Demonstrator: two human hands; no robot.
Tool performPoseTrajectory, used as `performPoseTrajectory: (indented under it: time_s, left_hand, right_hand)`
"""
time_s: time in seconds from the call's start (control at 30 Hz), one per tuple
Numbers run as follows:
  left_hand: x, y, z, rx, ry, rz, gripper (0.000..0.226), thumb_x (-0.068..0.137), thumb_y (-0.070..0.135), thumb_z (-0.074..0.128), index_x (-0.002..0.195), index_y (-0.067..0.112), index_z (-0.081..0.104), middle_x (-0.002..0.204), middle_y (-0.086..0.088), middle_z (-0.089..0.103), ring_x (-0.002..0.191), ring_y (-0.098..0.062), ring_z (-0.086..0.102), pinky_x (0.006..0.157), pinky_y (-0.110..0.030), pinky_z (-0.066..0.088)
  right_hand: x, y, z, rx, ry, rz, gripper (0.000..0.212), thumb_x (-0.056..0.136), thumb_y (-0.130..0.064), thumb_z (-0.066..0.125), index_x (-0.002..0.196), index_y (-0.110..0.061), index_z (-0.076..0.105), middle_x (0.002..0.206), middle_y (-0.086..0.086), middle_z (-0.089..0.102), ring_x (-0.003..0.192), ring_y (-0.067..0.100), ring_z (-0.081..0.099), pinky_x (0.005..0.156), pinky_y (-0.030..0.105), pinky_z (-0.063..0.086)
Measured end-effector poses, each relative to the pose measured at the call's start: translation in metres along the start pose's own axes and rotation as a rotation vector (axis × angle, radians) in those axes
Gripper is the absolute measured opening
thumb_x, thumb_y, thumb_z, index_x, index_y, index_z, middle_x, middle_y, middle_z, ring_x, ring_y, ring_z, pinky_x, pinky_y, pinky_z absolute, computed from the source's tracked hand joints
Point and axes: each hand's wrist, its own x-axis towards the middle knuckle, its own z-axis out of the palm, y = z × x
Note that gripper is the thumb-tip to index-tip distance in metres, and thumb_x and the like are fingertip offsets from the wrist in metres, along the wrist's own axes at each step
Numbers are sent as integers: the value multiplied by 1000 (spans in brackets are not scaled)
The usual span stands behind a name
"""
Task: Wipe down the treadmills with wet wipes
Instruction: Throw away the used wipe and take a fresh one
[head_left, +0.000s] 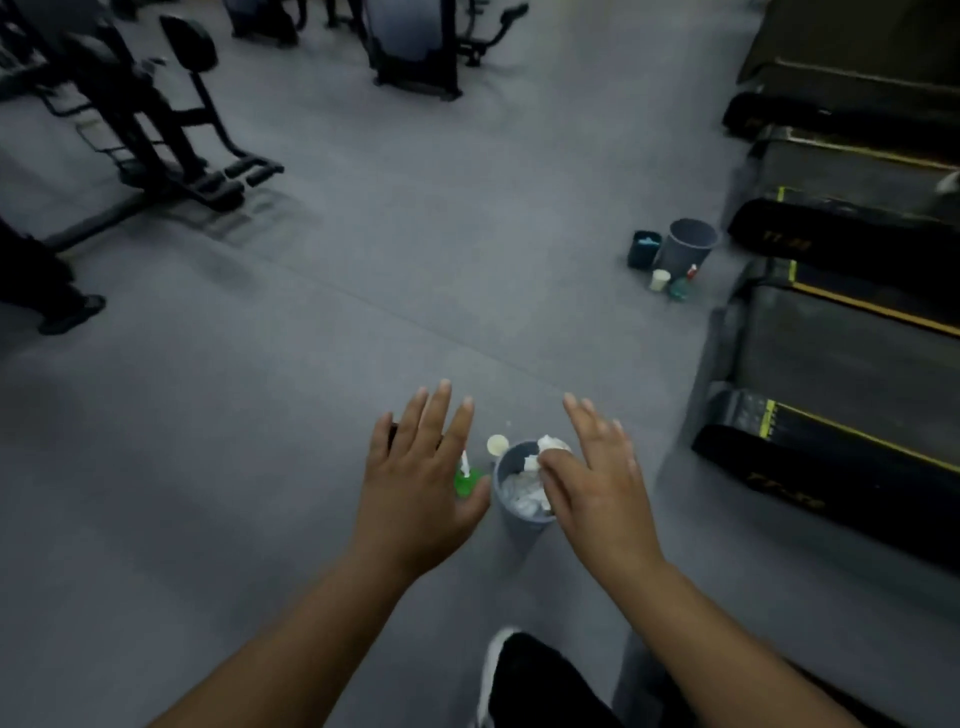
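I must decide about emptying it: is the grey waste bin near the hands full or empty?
Nearly full: crumpled white wipes fill the grey waste bin up to its rim.

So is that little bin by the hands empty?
No, the near grey bin is full of crumpled white wipes.

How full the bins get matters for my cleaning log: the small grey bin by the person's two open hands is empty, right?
Not empty: the head view shows the grey bin holding crumpled white wipes nearly to its rim. The rest stands: the left hand and right hand are both open beside it, fingers straight.
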Motion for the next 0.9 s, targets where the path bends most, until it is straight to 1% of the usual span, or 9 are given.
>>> performPoseTrajectory:
  time_s: [0.07,0.17,0.27,0.33,0.5,0.63,0.7,0.8,0.9]
  left_hand:
    - [18,-7,26,0,-49,41,80,89,63,38,158,23,26,168,-5,18,155,-24,15,122,-49,13]
    - [49,-19,68,3,-118,109,80,90,63,37,158,24,24,168,-6,18,154,-24,13,123,-47,9]
    - [90,-35,107,-15,-182,155,80,90,62,37,159,26,20,169,-4,15,155,-23,14,124,-53,16]
    - [117,-47,130,-24,-220,182,80,90,62,38,159,27,18,169,-3,15,155,-24,15,122,-56,20]
    - [163,-77,174,-38,-278,211,79,91,60,38,159,26,17,169,-5,14,155,-26,15,123,-55,17]
    - [184,-102,188,-54,-315,212,79,90,59,37,159,21,27,169,-6,16,156,-25,14,123,-53,15]
    - [193,-120,189,-66,-326,200,80,90,59,36,160,21,27,169,-6,16,156,-25,13,123,-53,13]
    - [203,-160,188,-101,-332,191,79,91,59,37,160,22,25,169,-5,13,156,-24,10,123,-51,9]
    - [208,-215,185,-116,-351,173,80,91,59,36,161,23,21,170,-4,11,156,-24,9,124,-49,5]
  right_hand:
    - [0,13,19,-17,-19,48,12,85,-13,75,94,-11,67,153,19,43,141,39,41,112,61,35]
    - [7,41,54,-47,-44,129,10,87,-13,75,92,-12,67,154,18,42,143,37,39,115,58,33]
    - [21,75,98,-66,-69,204,7,89,-15,73,90,-13,66,155,16,41,145,35,36,119,54,28]
    - [31,97,128,-78,-105,264,9,88,-15,74,89,-14,66,154,16,43,144,35,38,118,54,29]
    - [48,133,182,-86,-150,421,20,86,-14,78,104,-13,71,151,18,46,141,35,41,114,57,33]
    - [59,125,205,-101,-188,464,17,87,-15,77,102,-12,70,152,17,45,143,32,38,117,52,29]
    - [71,112,216,-102,-192,459,16,86,-13,77,100,-12,70,151,17,47,142,32,39,117,50,29]
    - [98,82,243,-83,-184,436,15,86,-11,77,98,-11,69,150,18,47,140,33,41,114,54,34]
    - [134,37,285,-31,-184,396,22,90,-14,71,111,-14,65,154,17,43,142,34,40,115,55,33]
